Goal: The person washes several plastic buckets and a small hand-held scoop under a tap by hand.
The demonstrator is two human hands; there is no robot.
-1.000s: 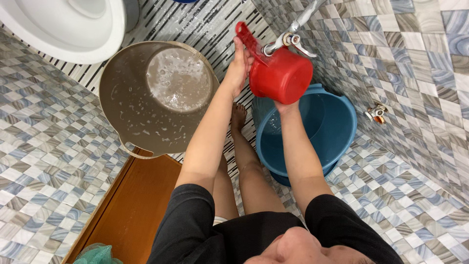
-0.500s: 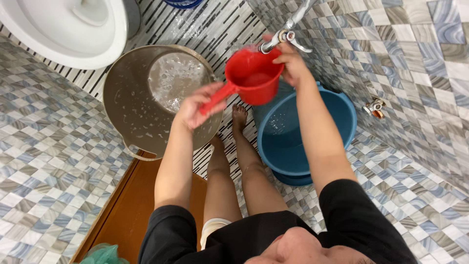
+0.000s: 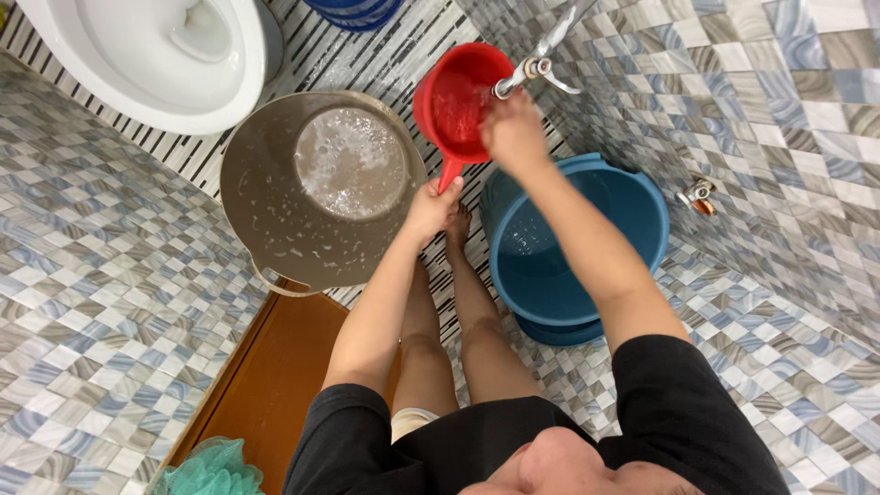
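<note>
Small checkered tiles in grey, blue and cream cover the floor on the left and lower right of the frame. A band of black-and-white striped tiles runs through the upper middle. The tiled wall fills the upper right. A brown wooden threshold sits lower left, evenly lit.

Home bathroom, white toilet bowl at one side, wall and floor covered in small grey-blue patterned tiles, metal wall tap above a blue bucket, beige wet bucket on striped floor, wooden door, green mesh sponge.
</note>
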